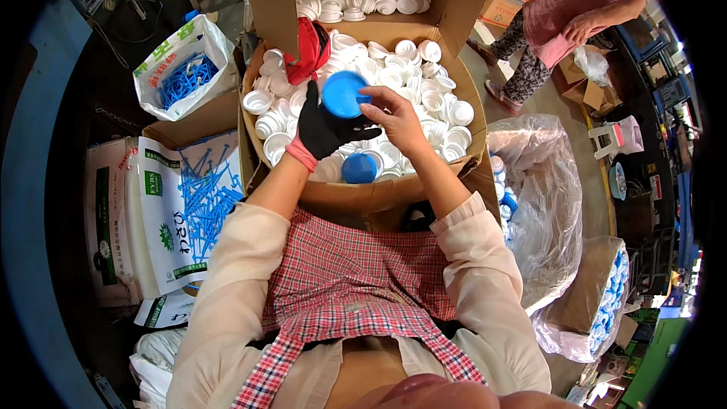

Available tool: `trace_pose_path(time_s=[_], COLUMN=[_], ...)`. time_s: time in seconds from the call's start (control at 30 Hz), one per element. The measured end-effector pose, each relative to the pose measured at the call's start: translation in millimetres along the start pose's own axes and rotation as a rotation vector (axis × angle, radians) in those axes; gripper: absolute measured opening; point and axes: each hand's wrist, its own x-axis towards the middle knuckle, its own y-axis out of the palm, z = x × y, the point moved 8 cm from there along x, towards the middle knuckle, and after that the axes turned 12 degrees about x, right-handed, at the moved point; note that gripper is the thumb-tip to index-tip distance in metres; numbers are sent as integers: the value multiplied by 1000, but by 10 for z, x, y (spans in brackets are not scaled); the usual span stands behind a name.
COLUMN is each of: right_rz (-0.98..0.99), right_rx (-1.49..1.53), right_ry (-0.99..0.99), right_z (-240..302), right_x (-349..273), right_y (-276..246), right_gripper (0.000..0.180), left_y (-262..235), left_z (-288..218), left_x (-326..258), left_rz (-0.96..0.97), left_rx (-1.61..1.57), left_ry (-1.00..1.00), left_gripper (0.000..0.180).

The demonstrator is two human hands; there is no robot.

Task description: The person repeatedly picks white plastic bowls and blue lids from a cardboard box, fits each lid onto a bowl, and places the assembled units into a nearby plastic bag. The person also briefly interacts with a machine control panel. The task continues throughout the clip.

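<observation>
Inside the near rim of the cardboard box [333, 195], a loose blue piece [359, 168] is left lying on white caps [390, 64]. Over the box's middle, a round blue lid [344, 94] is cupped in the half-curled grip of the gloved left hand [338, 125] and pinched at its edge by the right hand [397, 117]; its handling appears unfinished, with many caps seemingly left beyond it.

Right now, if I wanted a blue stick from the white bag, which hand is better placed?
Probably your left hand: the white bag of blue sticks stands on that side, and your right hand would reach across. Both hands are at the round blue lid, so the left would need freeing first.
</observation>
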Motion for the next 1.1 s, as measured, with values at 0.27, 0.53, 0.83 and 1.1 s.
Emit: trace_pose_path(time_s=[0.27,0.53,0.83,1.1], right_rz=[-198,-121,-150,97], right_rx=[-1148,-555,-317,-592], right_ry=[-127,-492,-237,-660], right_z=[-962,-784,-210,284], right_x=[543,661,120,-198], right_y=[-606,-541,-12,349], right_gripper=[48,18,24,21], left_y=[-287,-491,-672,-609], left_z=[-667,-554,-337,1], left_x=[-77,-72,169,365], left_rz=[-68,-134,-228,-225], left_rx=[79,216,730,1035], left_ry=[262,282,468,433], left_gripper=[76,57,36,24])
